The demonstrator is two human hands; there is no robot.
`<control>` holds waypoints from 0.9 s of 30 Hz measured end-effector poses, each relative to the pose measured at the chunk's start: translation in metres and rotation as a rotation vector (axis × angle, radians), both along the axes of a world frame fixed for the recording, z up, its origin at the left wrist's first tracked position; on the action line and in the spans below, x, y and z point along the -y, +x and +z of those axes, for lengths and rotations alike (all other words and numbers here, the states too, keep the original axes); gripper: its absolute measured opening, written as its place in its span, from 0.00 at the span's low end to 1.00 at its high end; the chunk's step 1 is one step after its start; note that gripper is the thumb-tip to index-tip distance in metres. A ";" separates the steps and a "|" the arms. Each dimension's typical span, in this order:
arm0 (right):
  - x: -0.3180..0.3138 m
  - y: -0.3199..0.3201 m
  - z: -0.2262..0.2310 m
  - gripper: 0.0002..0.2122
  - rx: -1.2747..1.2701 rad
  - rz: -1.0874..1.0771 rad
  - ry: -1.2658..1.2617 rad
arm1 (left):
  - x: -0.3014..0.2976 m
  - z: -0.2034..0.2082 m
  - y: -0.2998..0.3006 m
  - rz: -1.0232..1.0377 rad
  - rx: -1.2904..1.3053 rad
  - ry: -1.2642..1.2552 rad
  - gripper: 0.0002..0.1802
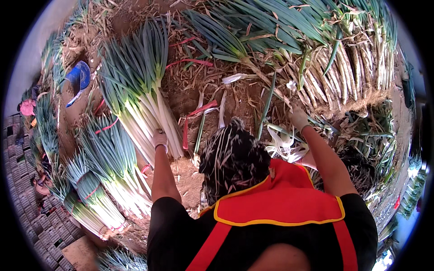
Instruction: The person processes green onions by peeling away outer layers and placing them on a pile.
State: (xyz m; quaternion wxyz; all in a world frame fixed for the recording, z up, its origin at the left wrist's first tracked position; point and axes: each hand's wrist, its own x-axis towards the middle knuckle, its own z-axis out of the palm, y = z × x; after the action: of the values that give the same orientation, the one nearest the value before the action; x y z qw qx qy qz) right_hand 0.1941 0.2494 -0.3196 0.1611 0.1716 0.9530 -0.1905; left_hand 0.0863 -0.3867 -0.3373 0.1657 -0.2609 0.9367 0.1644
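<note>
My left hand [160, 138], in a pale glove, rests with curled fingers on the white stalks of a large pile of cleaned green onions [140, 99]; part of its grip is hidden. Toward the right, my gloved right hand [299, 117] is closed at the root end of an unpeeled green onion [260, 74], whose green leaves point up and left. Just beyond that hand lies a thick heap of unpeeled green onions [334, 72] with brown, earthy skins and hairy roots.
Tied bundles of green onions [92, 189] lie at the left. Red ties [199, 110] and peeled skins [282, 140] litter the brown ground. A blue plastic object [80, 77] lies far left. Dark patterned covers [235, 158] show over my legs, beside a red apron [280, 198].
</note>
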 end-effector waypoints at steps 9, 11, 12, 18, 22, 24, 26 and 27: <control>0.019 -0.061 -0.056 0.16 0.292 0.299 0.037 | 0.054 0.013 0.031 0.111 -0.210 0.234 0.23; 0.006 -0.048 -0.048 0.16 0.272 0.435 0.016 | 0.020 0.056 -0.002 -0.041 -0.315 0.111 0.24; 0.009 -0.051 -0.021 0.15 0.251 0.465 -0.047 | 0.023 0.068 -0.006 -0.020 -0.387 0.199 0.24; -0.010 -0.066 0.140 0.17 -0.102 -0.122 -0.930 | -0.152 0.200 -0.070 -0.366 -0.513 0.641 0.18; -0.021 -0.050 0.273 0.21 -0.214 0.045 -0.838 | -0.259 0.256 -0.090 -0.453 -0.493 0.926 0.18; -0.013 -0.018 0.320 0.19 -0.323 -0.088 -1.105 | -0.311 0.300 -0.092 -0.346 -0.265 1.256 0.24; -0.009 0.008 0.358 0.21 -0.274 -0.034 -0.917 | -0.344 0.331 -0.100 -0.331 -0.259 1.372 0.28; -0.015 0.022 0.354 0.21 -0.349 -0.049 -0.785 | -0.370 0.346 -0.099 -0.334 -0.227 1.437 0.30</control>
State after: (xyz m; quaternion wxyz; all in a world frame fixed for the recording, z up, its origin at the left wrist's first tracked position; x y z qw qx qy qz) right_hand 0.2163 0.2644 0.0344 0.0458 0.0849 0.8170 -0.5685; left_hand -0.0123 -0.0166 0.0090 0.2203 0.0761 0.6369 0.7348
